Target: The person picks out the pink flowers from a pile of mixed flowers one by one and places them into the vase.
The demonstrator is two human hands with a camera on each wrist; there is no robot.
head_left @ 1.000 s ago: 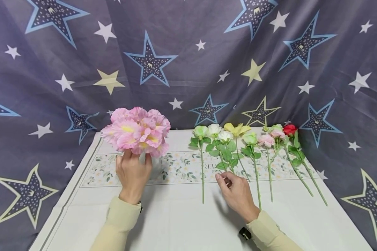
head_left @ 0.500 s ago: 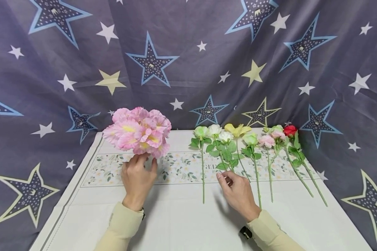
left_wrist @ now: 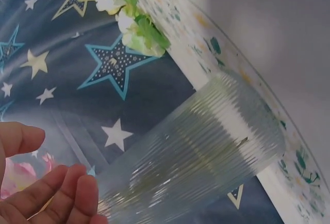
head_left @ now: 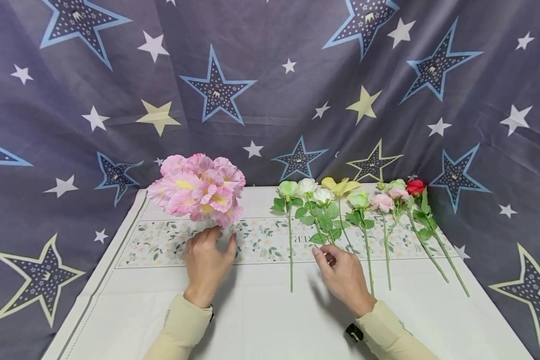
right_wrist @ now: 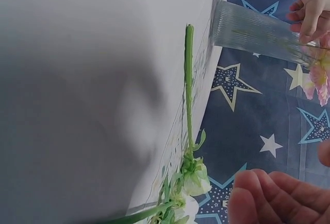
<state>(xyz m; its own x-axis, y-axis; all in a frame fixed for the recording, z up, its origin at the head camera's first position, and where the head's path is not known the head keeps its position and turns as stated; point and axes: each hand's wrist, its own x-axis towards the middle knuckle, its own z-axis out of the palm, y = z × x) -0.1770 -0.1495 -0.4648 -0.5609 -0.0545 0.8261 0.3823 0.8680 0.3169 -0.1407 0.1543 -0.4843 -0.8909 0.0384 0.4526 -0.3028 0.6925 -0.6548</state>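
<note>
Pink artificial flowers [head_left: 202, 190] stand upright in a clear ribbed vase [left_wrist: 191, 152] at the left of the table; stems show faintly through its wall. My left hand [head_left: 207, 257] is just in front of the vase, below the blooms. In the left wrist view, its thumb and fingers [left_wrist: 85, 195] are spread apart, with nothing gripped between them. My right hand [head_left: 342, 275] hovers low over the table, loosely curled and holding nothing. Nearest to it lie the stems of white roses [head_left: 323, 196] and a green rose [head_left: 358, 199].
Flowers lie in a row on the right: a pale green rose [head_left: 288, 188], a yellow flower [head_left: 339, 186], pink blooms [head_left: 381, 202] and a red rose [head_left: 415, 187]. Beneath runs a floral-printed strip [head_left: 256, 245] on the white tablecloth [head_left: 261, 320]. A star-patterned curtain [head_left: 261, 30] hangs behind.
My left hand has come away from beneath the pink blooms, moving down and right, and its fingers have let go at the vase top. The right hand stays nearly still.
</note>
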